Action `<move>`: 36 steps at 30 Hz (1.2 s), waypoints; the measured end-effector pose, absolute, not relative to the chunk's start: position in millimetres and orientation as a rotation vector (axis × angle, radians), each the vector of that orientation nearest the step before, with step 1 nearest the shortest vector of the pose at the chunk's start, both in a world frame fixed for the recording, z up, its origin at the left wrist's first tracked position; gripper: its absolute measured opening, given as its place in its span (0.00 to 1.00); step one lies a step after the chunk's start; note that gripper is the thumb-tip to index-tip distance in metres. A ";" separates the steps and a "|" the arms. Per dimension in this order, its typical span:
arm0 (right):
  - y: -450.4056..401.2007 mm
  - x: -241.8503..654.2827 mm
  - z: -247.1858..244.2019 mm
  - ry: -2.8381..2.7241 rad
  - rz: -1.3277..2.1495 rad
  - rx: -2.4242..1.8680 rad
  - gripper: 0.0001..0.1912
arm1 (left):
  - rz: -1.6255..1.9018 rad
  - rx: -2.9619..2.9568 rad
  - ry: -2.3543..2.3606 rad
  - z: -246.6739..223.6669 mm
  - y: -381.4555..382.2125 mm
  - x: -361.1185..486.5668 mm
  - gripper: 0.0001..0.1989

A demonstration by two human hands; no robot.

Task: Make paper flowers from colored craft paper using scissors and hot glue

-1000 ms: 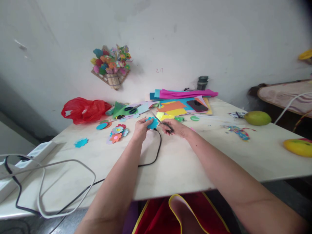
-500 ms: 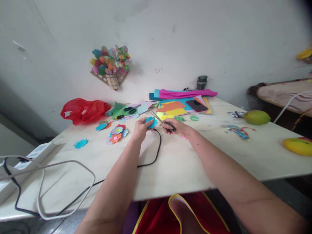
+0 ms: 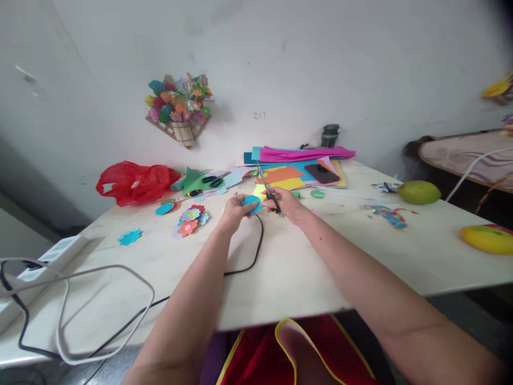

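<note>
Pinch blue paper [image 3: 252, 203], likely light, easily creased, by the rim, as in left grip [image 3: 235, 210], with scissors [image 3: 273, 201] clasped in right grip [image 3: 289, 205].

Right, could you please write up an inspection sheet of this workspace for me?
Surface: pale, streaked table.
Job's things: blue paper piece, scissors, cut paper flowers.
Clutter: red plastic bag, second pair of scissors, phone, green fruit, yellow fruit.
Hands: left hand holds the blue paper piece; right hand holds the scissors, blades pointing toward the wall.
Cables: black cable passes the left forearm; white cable loops near the power strip.
Surroundings: paper-flower basket on the wall.
</note>
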State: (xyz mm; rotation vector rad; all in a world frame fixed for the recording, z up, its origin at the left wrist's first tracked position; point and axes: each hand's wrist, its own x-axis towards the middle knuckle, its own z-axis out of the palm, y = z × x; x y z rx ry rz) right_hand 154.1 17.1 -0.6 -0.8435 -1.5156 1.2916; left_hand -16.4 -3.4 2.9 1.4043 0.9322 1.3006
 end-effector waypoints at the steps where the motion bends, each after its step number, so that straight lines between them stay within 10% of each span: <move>1: 16.5 152.4 -0.3 -1.499 1.288 -0.855 0.22 | 1.294 1.419 0.939 2.8 -3.5 -16.0 0.16; 36: 9.9 171.4 8.4 -1.999 1.351 -0.797 0.16 | 1.441 1.182 0.847 0.5 0.6 -24.0 0.17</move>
